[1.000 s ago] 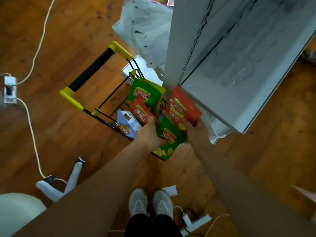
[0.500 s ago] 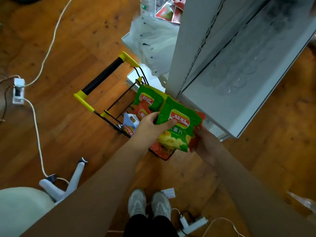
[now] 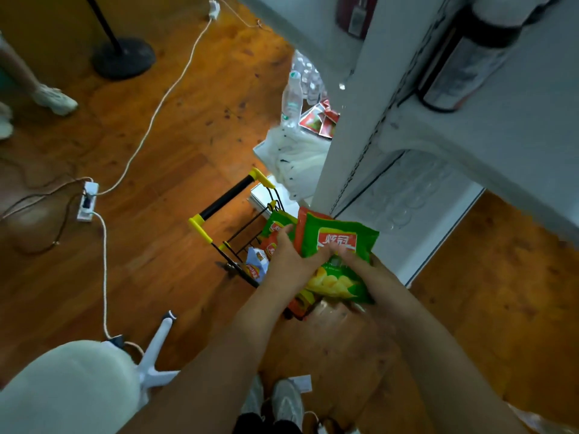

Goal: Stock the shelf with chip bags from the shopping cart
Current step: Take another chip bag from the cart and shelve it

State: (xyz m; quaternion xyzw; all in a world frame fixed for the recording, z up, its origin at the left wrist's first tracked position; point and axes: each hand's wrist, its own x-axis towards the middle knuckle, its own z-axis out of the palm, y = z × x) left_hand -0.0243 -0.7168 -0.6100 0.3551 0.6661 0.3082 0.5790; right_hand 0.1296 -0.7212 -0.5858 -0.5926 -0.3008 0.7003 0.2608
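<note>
A green chip bag (image 3: 341,242) lies stacked on a red chip bag (image 3: 301,223), both lifted above the small black cart (image 3: 238,242) with yellow handle ends. My left hand (image 3: 293,256) holds the stack at its left edge, thumb across the green bag's front. My right hand (image 3: 360,264) grips the stack from the right, fingers on the green bag. More bags remain in the cart: a green one (image 3: 277,225), a red one (image 3: 269,247) and a blue-white one (image 3: 257,261). The white shelf unit (image 3: 416,211) stands just right of the bags.
White plastic bags (image 3: 294,155), water bottles (image 3: 293,98) and red packets (image 3: 319,120) lie behind the cart. A power strip (image 3: 87,202) and cables cross the wood floor at left. A white chair (image 3: 72,386) stands at lower left; a lamp base (image 3: 123,59) and another person's feet are at the far left.
Both hands have lifted the green bag stacked on the red bag out of the cart and up toward the shelf. My head has tilted up, showing more floor and shelf.
</note>
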